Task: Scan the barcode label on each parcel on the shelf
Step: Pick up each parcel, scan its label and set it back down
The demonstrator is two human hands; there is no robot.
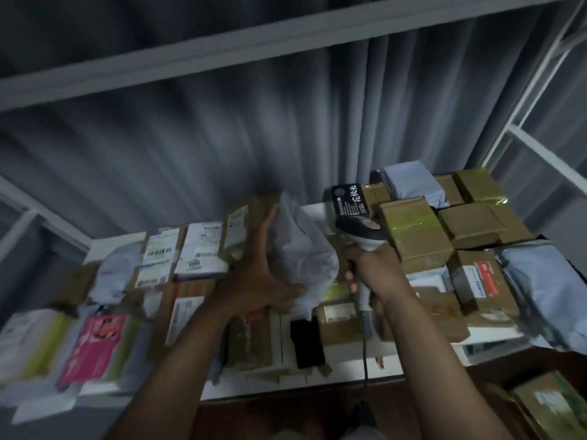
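A white shelf (pixel 349 355) is packed with parcels. In the middle, my left hand (pixel 254 274) holds a white poly mailer bag (pixel 301 246) upright, thumb under its lower edge and fingers along its left side. Just to the right, my right hand (pixel 374 271) grips the handle of a grey and white barcode scanner (pixel 362 233); its head points up and to the left, close to the bag. The cable (pixel 365 354) hangs down over the shelf's front edge. No label shows on the bag's visible face.
Brown taped boxes (pixel 416 233) are stacked at the right, with grey bags (pixel 546 290) beside them. Labelled white parcels (pixel 200 252) lie at the left, a pink packet (pixel 95 347) at the front left. A black package (pixel 349 201) stands behind the scanner. Metal shelf posts (pixel 536 90) rise at right.
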